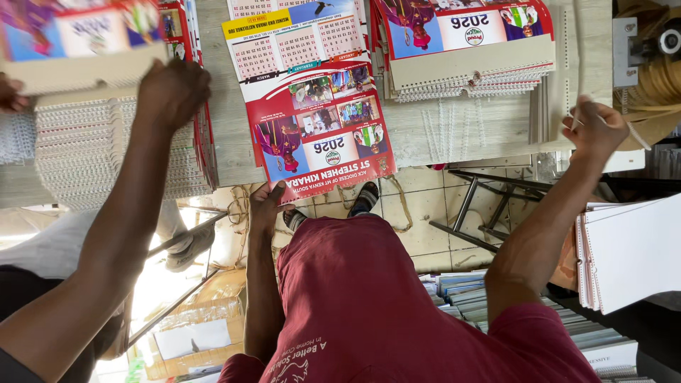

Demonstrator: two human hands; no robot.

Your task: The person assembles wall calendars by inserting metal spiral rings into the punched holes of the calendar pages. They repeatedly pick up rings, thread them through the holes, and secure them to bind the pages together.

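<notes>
My left hand [266,202] grips the near edge of a red-bordered printed calendar sheet [316,128], which lies on the wooden table [227,135] and overhangs its edge. My right hand [594,131] is raised at the table's right end, fingers closed on a thin white strip [635,133] that sticks out to the right. My maroon shirt [355,298] fills the lower middle. My feet in sandals [365,200] show on the tiled floor below the sheet.
A co-worker's arm [170,92] reaches from the lower left onto a stack of wire-bound calendars [85,156]; another hand [8,92] shows at the left edge. More bound calendars [468,64] and loose wire combs [454,128] lie top right. White sheets [631,248], paper stacks [496,305] and a cardboard box [191,333] stand around.
</notes>
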